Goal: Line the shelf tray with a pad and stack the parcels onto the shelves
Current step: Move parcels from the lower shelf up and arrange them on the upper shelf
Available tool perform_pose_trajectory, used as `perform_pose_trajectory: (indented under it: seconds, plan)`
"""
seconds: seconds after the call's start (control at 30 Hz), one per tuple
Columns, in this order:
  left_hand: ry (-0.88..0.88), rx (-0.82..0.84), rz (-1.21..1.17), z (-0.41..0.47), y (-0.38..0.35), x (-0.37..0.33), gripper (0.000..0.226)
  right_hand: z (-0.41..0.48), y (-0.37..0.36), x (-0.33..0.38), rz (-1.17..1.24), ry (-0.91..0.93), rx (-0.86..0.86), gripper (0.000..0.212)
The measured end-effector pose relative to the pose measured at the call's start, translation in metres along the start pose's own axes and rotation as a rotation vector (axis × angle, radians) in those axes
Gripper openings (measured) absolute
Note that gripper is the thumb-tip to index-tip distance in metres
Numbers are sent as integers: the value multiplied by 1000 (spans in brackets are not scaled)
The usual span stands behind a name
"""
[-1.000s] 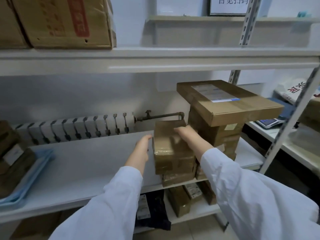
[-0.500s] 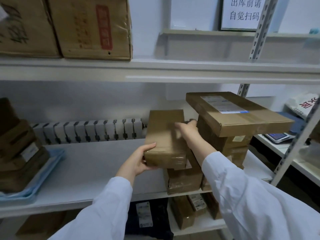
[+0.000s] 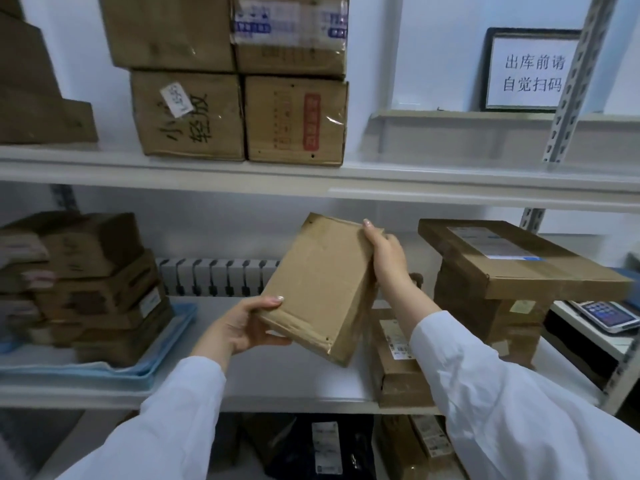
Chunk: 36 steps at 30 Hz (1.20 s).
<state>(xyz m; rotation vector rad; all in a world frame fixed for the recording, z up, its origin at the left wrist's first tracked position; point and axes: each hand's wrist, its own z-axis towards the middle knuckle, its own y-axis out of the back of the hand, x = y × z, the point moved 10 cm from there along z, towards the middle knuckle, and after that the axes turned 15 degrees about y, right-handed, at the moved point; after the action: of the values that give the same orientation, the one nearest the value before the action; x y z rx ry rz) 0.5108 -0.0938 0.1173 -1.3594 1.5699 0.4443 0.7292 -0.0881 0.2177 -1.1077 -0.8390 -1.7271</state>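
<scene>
I hold a flat brown cardboard parcel [image 3: 322,289] tilted in the air in front of the middle shelf [image 3: 242,400]. My left hand [image 3: 242,327] grips its lower left corner and my right hand [image 3: 386,254] grips its upper right edge. At the left of that shelf a blue pad [image 3: 162,362] lies under a stack of brown parcels [image 3: 100,285]. At the right stands another stack of parcels [image 3: 498,306], topped by a wide flat box with a white label [image 3: 495,247]. Below my right wrist sits a lower pile of small parcels [image 3: 394,362].
Large cartons [image 3: 239,116] stand on the upper shelf [image 3: 311,174]. A framed sign [image 3: 530,71] leans on the wall ledge behind a perforated steel post [image 3: 568,84]. A handheld device [image 3: 609,317] lies on the neighbouring shelf at right. More packages [image 3: 329,445] fill the bottom shelf.
Both hands lifted the flat parcel off the small pile, raised it and tilted it to the left. My view has risen, showing the upper shelf's cartons.
</scene>
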Motion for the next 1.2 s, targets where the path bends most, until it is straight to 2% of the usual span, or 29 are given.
perform_pose_trajectory:
  seconds: [0.07,0.17,0.33,0.57,0.67,0.77,0.83,0.87,0.93,1.1,1.2]
  plan:
    - [-5,36,-1,-16,5,0,93,-10,-3,23,-30,107,-31,74]
    - [-21,70,-7,-37,8,-2,101,-23,-2,53,-59,260,-103,51]
    - [-115,118,-35,-71,10,-18,99,-46,-5,108,-98,469,-141,42]
    - [-286,181,-25,-105,-6,-53,93,-54,0,157,24,563,-229,44]
    - [-365,186,28,-123,-19,-70,85,-51,1,174,152,601,-226,43]
    - [-466,207,45,-142,-32,-89,61,-51,-2,196,308,684,-159,42]
    - [-531,215,60,-154,-39,-101,58,-49,-1,208,411,722,-123,46]
    - [-553,213,59,-159,-41,-106,58,-48,1,213,441,738,-113,40]
    - [-587,203,26,-168,-45,-118,55,-46,1,225,430,776,-83,34]
    - [-674,155,-92,-192,-61,-155,32,-42,-8,252,388,805,-24,42]
    - [-701,133,-91,-211,-75,-176,21,-45,-16,269,476,826,86,45]
